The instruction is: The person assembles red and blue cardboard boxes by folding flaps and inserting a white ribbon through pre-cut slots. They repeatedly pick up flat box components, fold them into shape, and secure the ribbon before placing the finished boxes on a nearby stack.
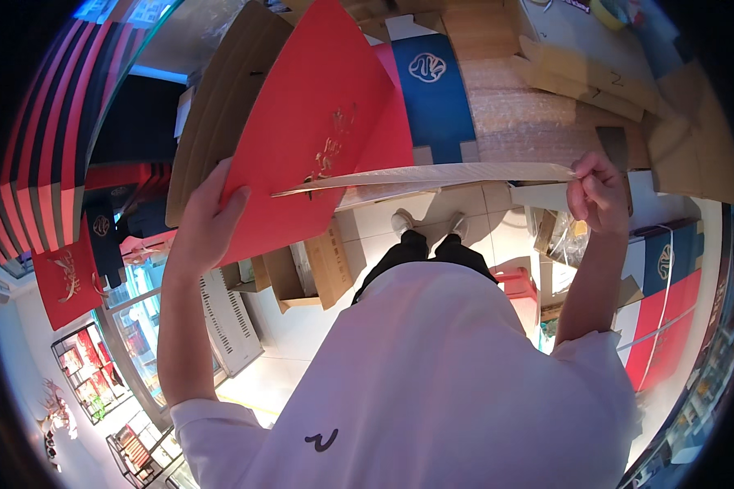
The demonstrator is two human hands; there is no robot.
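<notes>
My left hand [212,220] grips the near left edge of a red gift bag [302,122], with the thumb on its front face. Gold lettering decorates the stiff, tilted panel. A long pale ribbon [440,174] comes out by a small dark slit in that face and stretches across to the right. Its far end is pinched between the fingers of my right hand [599,196], raised well apart from the bag. Behind the red panel stand brown cardboard sheets [208,106], partly covered by it.
A blue box panel [436,90] lies on the wooden table [530,110] ahead. Flattened cartons [583,81] rest at the far right. Striped red and black stacks [53,138] stand at the left. Open cardboard boxes [326,265] and a red stool [518,285] are on the floor by my feet.
</notes>
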